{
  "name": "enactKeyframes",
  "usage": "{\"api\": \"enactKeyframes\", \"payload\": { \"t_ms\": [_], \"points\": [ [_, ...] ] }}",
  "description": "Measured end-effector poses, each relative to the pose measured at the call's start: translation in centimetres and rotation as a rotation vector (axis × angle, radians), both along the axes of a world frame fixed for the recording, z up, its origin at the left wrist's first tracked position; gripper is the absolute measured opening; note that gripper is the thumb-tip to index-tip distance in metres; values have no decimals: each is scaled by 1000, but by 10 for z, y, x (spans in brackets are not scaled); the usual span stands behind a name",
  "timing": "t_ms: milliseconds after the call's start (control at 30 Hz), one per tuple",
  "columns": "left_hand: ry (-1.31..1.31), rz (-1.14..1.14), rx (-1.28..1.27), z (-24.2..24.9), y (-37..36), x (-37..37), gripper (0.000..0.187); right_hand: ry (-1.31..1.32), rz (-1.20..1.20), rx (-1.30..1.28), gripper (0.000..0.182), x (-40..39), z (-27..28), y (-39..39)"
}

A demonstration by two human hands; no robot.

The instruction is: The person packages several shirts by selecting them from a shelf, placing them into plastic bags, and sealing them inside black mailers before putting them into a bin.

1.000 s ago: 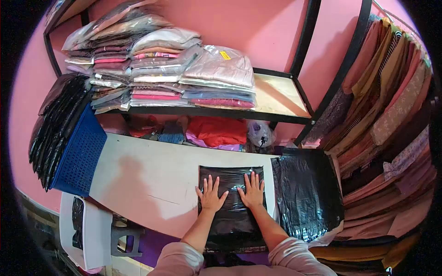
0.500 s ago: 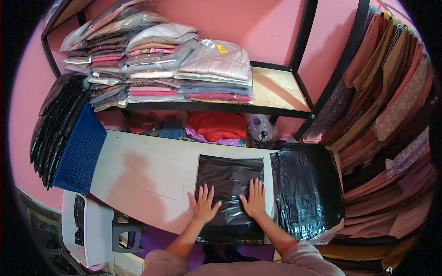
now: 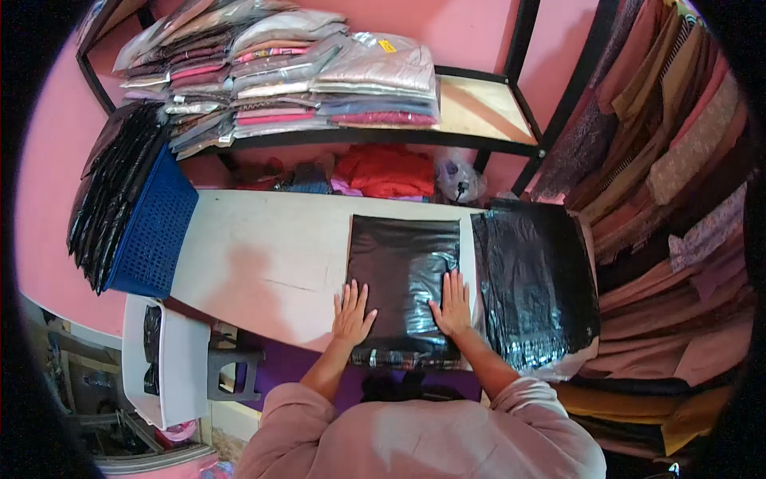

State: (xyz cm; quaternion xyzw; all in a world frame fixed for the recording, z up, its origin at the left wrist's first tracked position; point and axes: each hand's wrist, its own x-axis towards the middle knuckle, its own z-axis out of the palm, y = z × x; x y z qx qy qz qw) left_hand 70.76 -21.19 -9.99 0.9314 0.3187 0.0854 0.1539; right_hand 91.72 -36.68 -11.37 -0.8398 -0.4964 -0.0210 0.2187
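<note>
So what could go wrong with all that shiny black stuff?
The black bag between the left hand and right hand reaches the table's near edge, so it might slide off if pulled. The slippery-looking black packages rise above the blue basket, so a bump could perhaps spill some.

A yellow label (image 3: 387, 46) marks one wrapped garment (image 3: 375, 68); its print is unreadable.

Basket (image 3: 159, 231) on table (image 3: 215, 219)'s left end, plastic bag (image 3: 383, 259) at front edge, bag stack (image 3: 535, 279) right of it, shelf (image 3: 487, 108) behind
</note>
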Motion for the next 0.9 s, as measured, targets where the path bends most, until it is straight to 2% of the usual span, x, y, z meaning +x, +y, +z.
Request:
{"api": "enactKeyframes", "payload": {
  "t_ms": [33,100,133,167,233,300,367,400,433,500,533,567,600,633,667,700,767,800,833,867,900],
  "points": [
    [7,-1,-3,1,0,-6,62,7,-1,-3,68,-2,0,-9],
    [137,-248,84,0,-1,-30,60,-46,351,-162,69,-8,-1,-35],
    [216,-344,224,-7,0,-47,64,-84,381,-214,68,-17,0,-54],
    [217,-346,219,-3,-1,-63,64,-81,380,-218,68,-27,6,-76],
    [213,-547,-1,14,-2,-90,70,203,403,-199,67,-42,21,-112],
    [249,-592,-28,19,-5,-109,75,194,415,-261,68,-47,24,-135],
    [313,-632,122,11,-5,-118,76,182,423,-317,70,-50,22,-140],
    [178,-585,147,5,-7,-119,70,158,403,-271,73,-51,18,-140],
    [176,-592,152,0,-8,-119,70,129,385,-224,76,-52,18,-138],
    [154,-567,93,-9,-4,-114,61,117,371,-193,69,-52,20,-132],
    [26,-547,75,8,-10,-109,42,148,384,-123,62,-52,19,-132],
    [21,-550,82,5,-8,-108,42,178,401,-54,55,-51,17,-132],
    [-97,-482,-5,-3,-6,-108,34,170,400,-51,55,-48,15,-131],
    [-213,-411,-96,-2,-7,-108,25,110,422,-28,45,-47,13,-132],
    [-215,-410,-95,-2,-8,-108,25,51,445,-7,36,-47,10,-132],
    [-294,-351,-114,-2,-7,-105,19,46,448,-7,36,-46,6,-129],
    [-376,-287,-134,0,-9,-99,13,194,326,242,21,-47,0,-124],
    [-362,-143,-211,1,-8,-97,13,191,329,242,21,-48,-2,-120],
    [-345,0,-286,0,-8,-95,14,337,138,232,15,-49,0,-113],
    [-440,69,-321,-1,-8,-90,16,479,-55,222,11,-49,2,-106],
    [-443,67,-316,-1,-6,-85,16,477,-54,227,11,-46,5,-99]
  ]
}}
